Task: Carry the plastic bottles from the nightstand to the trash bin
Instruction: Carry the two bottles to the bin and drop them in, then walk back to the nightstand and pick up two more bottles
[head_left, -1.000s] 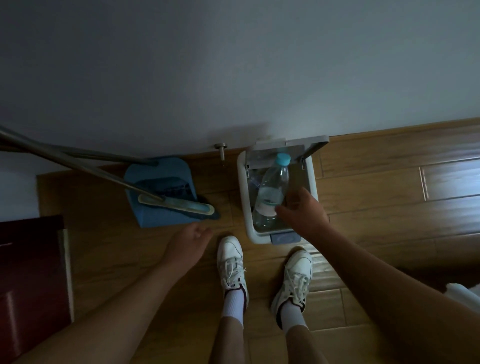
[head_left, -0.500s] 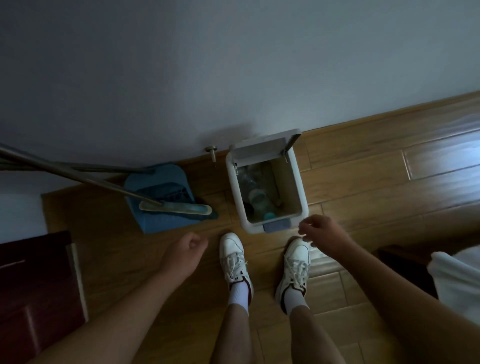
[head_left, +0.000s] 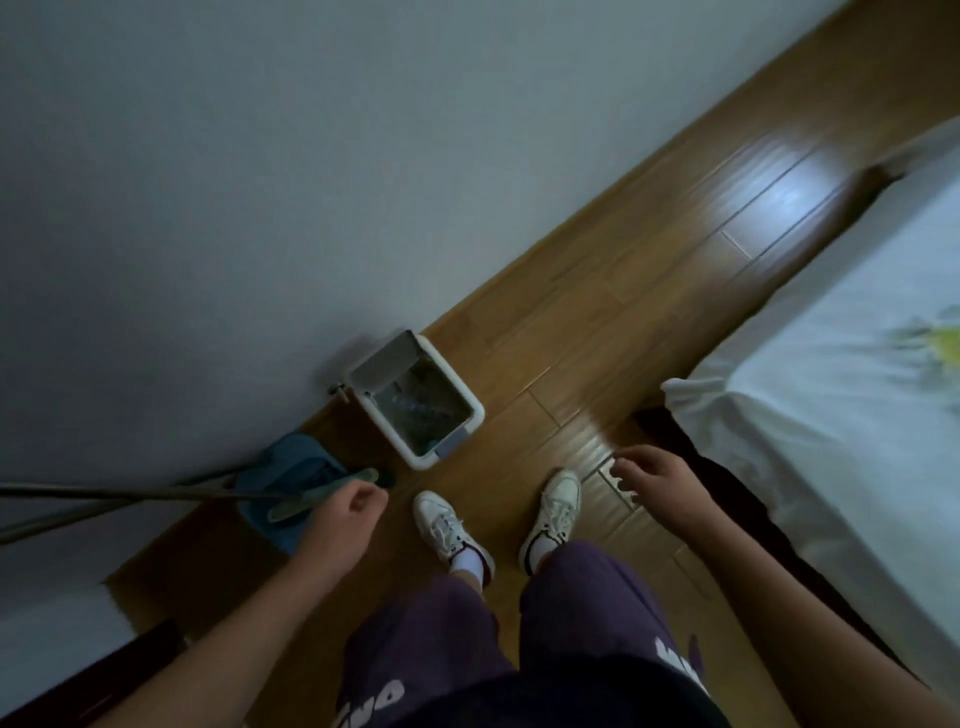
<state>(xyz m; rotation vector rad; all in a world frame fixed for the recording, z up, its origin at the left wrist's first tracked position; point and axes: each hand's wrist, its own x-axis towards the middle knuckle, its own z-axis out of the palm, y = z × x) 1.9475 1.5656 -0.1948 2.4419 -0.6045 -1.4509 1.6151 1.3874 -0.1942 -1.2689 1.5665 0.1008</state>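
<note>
A small white trash bin (head_left: 470, 405) stands against the wall with its lid flipped up. Clear plastic bottles (head_left: 415, 410) lie dimly inside it. My left hand (head_left: 345, 512) hangs with loosely curled fingers and holds nothing, to the lower left of the bin. My right hand (head_left: 652, 478) is also empty, its fingers relaxed and pointing down, to the lower right of the bin. The nightstand is not in view.
A blue dustpan (head_left: 296, 467) with a broom and long metal handles (head_left: 114, 493) leans at the wall left of the bin. A bed with a white sheet (head_left: 831, 364) fills the right side. Dark furniture (head_left: 78, 691) sits at the bottom left. My white shoes (head_left: 447, 525) stand on the wooden floor.
My right hand let the bottle drop into the bin and drew back. The view has swung right and lifted away from the bin, so the bed now shows.
</note>
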